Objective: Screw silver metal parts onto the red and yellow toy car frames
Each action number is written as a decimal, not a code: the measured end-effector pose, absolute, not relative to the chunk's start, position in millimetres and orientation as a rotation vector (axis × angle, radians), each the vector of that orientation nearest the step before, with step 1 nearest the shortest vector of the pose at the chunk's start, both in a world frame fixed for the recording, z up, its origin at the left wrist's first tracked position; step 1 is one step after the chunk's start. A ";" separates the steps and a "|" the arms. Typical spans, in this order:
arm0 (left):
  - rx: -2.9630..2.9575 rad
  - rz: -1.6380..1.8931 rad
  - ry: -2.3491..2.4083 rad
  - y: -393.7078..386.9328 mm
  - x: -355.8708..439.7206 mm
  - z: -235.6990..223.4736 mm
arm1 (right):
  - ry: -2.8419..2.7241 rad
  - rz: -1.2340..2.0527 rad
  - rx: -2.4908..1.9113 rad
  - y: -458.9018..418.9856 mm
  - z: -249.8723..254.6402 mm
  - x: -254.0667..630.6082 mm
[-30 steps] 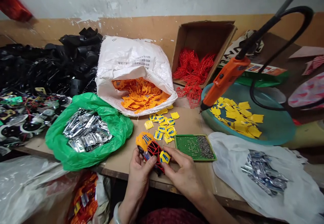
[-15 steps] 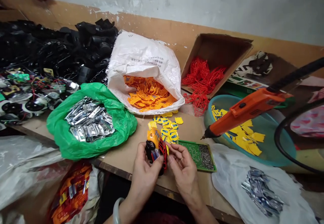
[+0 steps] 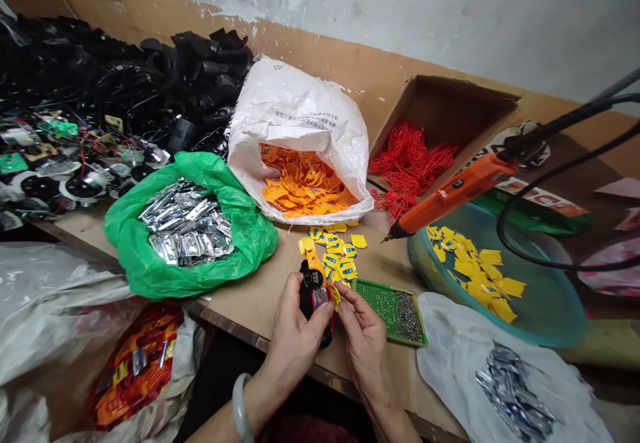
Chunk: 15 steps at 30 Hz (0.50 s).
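Note:
My left hand (image 3: pixel 295 339) is wrapped round an orange, black and red plastic toy body (image 3: pixel 313 276), held above the cardboard-covered table edge, with the thumb pressed on its side. My right hand (image 3: pixel 365 333) pinches a small yellow piece (image 3: pixel 336 294) against the toy's right side; the fingers partly hide it. Just beyond lie several yellow plastic pieces with blue labels (image 3: pixel 345 269). Right of the toy is a green tray (image 3: pixel 370 296) with small metal screws (image 3: pixel 407 315) at one end. An orange electric screwdriver (image 3: pixel 453 193) hangs above, tip pointing down to the left.
A green bag (image 3: pixel 120 229) holds shiny silver parts; behind it a white sack (image 3: pixel 310 103) spills orange parts (image 3: pixel 310 186). Red parts (image 3: pixel 417 156) fill a tipped cardboard box (image 3: pixel 460 106). A teal basin (image 3: pixel 567 309) holds yellow pieces. Black parts (image 3: pixel 115 89) are heaped left.
The view has shifted slightly. The toy has turned in my left hand, showing more of its black round part. My right fingers stay at its side with the yellow piece. The hanging screwdriver has swung.

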<state>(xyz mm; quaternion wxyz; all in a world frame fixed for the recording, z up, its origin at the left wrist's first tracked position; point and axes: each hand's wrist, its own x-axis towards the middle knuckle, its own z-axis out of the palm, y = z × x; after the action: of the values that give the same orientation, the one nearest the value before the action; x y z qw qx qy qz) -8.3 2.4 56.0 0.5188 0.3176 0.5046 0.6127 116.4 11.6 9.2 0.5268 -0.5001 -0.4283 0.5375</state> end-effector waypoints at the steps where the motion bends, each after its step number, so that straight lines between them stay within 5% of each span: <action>1: 0.754 1.472 1.211 2.4 -9.1 56.0 | -1.032 1.281 -1.200 11.5 9.0 116.1; 15: 0.707 1.503 1.223 5.1 -7.4 51.9 | -1.141 1.225 -1.272 14.8 13.5 114.2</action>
<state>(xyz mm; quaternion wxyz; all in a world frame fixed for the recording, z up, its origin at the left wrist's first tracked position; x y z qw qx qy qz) -7.4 5.1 51.9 0.5136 0.2939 0.5088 0.6253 114.2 14.8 13.5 0.4966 -0.5251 -0.4711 0.5057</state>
